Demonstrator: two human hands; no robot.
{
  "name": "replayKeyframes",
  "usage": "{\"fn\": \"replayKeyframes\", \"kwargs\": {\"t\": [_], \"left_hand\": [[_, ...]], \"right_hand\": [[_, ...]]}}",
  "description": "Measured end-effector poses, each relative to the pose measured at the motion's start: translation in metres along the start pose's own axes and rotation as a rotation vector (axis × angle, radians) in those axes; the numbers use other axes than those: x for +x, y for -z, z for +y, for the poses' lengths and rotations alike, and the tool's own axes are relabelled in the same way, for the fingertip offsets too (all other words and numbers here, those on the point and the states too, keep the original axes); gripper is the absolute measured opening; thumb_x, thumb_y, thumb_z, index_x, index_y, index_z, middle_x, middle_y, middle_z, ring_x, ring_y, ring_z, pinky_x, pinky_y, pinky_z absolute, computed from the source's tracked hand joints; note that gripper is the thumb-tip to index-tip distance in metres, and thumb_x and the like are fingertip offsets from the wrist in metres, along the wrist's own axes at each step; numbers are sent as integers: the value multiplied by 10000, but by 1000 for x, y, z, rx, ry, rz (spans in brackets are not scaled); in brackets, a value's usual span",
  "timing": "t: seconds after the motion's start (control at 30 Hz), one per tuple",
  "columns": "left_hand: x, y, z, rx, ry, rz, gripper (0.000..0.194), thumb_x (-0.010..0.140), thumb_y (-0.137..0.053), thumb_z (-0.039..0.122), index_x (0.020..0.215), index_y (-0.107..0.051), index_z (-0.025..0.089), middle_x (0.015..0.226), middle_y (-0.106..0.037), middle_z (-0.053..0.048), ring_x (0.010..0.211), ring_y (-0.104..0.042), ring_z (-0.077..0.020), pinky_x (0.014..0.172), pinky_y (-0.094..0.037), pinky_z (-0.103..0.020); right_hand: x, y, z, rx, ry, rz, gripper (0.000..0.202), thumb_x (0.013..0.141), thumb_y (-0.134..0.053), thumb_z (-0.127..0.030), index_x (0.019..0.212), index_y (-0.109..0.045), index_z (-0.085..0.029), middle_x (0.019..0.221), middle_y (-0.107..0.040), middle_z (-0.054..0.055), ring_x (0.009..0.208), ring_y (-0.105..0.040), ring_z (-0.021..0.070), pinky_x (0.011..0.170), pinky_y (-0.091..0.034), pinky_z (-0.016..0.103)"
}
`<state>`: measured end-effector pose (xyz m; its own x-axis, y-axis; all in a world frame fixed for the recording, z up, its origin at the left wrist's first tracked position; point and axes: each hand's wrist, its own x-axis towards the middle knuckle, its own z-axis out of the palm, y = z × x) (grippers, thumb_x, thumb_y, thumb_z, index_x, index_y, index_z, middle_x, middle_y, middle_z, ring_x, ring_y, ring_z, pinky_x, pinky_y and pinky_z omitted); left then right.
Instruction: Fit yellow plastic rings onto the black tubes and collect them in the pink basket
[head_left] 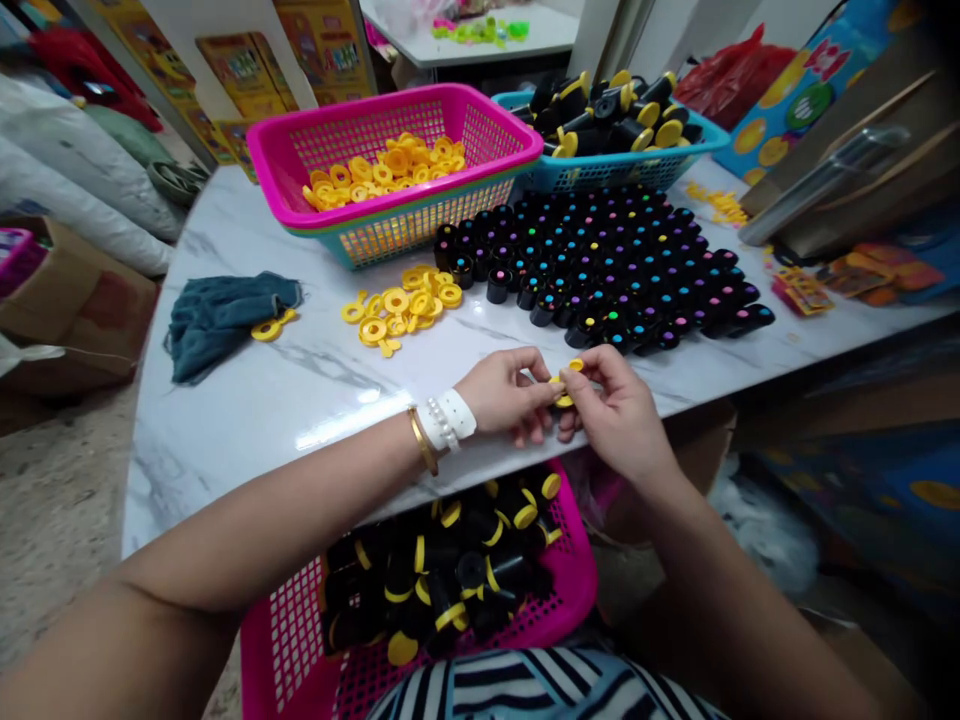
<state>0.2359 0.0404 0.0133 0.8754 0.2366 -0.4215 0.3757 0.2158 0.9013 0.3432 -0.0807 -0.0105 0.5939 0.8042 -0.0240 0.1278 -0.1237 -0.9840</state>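
Note:
Near the table's front edge, my left hand [511,392] and my right hand [619,410] meet at a small yellow plastic piece [564,388], both pinching it between thumb and fingers. Behind my hands, many black cylinders [592,265] with coloured dots on top stand packed in rows. A loose pile of yellow ring-shaped pieces [405,305] lies to the left of them. More yellow rings [386,170] fill part of a pink basket [270,165] at the back.
A pink basket [583,560] of black cylinders with yellow caps sits below the table edge. The blue basket [600,175] behind holds similar ones. A dark teal cloth [217,320] lies left beside a yellow piece. Bags and boxes stand at the right.

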Motion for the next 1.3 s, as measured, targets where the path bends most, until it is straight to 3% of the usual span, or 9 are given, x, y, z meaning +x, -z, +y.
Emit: {"fn": "replayKeyframes", "kwargs": {"t": [0.17, 0.3, 0.47, 0.6, 0.73, 0.87, 0.97, 1.17, 1.3], "left_hand": [[-2, -1, 0, -95, 34, 15, 131, 911, -563, 239, 933, -447, 182, 514, -604, 27, 438, -617, -131, 408, -443, -169], [2, -3, -1, -27, 28, 69, 170, 913, -558, 301, 855, -475, 165, 486, -581, 28, 396, -584, -115, 390, -410, -156], [5, -7, -8, 197, -108, 166, 223, 931, -489, 339, 785, -496, 171, 493, -568, 39, 363, -520, -86, 404, -378, -172], [-5, -7, -18, 555, -384, 283, 237, 874, -559, 384, 947, -576, 160, 597, -614, 23, 508, -571, -117, 498, -393, -206], [-7, -4, -25, 789, -541, 270, 269, 811, -638, 313, 1015, -627, 137, 690, -662, -18, 612, -596, -148, 573, -392, -225], [-3, 0, -26, 792, -550, 244, 270, 829, -632, 301, 1061, -684, 175, 721, -690, -15, 608, -585, -132, 595, -377, -215], [-3, 0, -24, 785, -538, 223, 249, 842, -621, 333, 1035, -713, 205, 690, -687, 3, 570, -558, -117, 575, -346, -209], [-2, 0, -20, 871, -444, 262, 286, 842, -619, 419, 976, -737, 196, 623, -666, -2, 554, -554, -129, 564, -328, -221], [-3, -2, -21, 959, -378, 264, 381, 826, -611, 487, 1027, -714, 181, 732, -704, -42, 673, -636, -180, 594, -387, -233]], "right_hand": [[6, 14, -3, 127, -138, -228, 294, 832, -650, -455, 962, -507, -233, 760, -583, -48, 523, -627, 100, 487, -558, 239], [5, 23, -7, 156, -184, -376, 290, 822, -684, -409, 982, -537, -217, 790, -599, -32, 646, -648, 110, 625, -577, 263], [-3, 19, -3, 77, -87, -297, 254, 852, -655, -398, 977, -511, -231, 758, -565, -53, 576, -590, 86, 547, -524, 217], [-10, 14, 4, 128, -66, -190, 266, 820, -692, -387, 994, -560, -236, 803, -577, -46, 568, -563, 77, 520, -505, 206], [-8, 16, 9, 221, -50, -116, 241, 827, -684, -407, 946, -657, -198, 766, -631, -11, 611, -597, 95, 605, -525, 228], [1, 21, 1, 308, -176, -144, 301, 763, -732, -451, 804, -656, -162, 652, -631, 2, 551, -580, 100, 522, -500, 214], [7, 23, -9, 193, -253, -260, 296, 715, -785, -382, 809, -594, -177, 646, -631, -22, 476, -526, 71, 405, -394, 161], [6, 17, -14, -79, -136, -264, 225, 832, -660, -384, 848, -523, -206, 609, -551, -76, 416, -453, 53, 392, -330, 165], [-6, 14, -9, -122, -69, -247, 236, 869, -581, -417, 965, -536, -206, 698, -555, -58, 445, -450, 59, 423, -365, 186]]}}
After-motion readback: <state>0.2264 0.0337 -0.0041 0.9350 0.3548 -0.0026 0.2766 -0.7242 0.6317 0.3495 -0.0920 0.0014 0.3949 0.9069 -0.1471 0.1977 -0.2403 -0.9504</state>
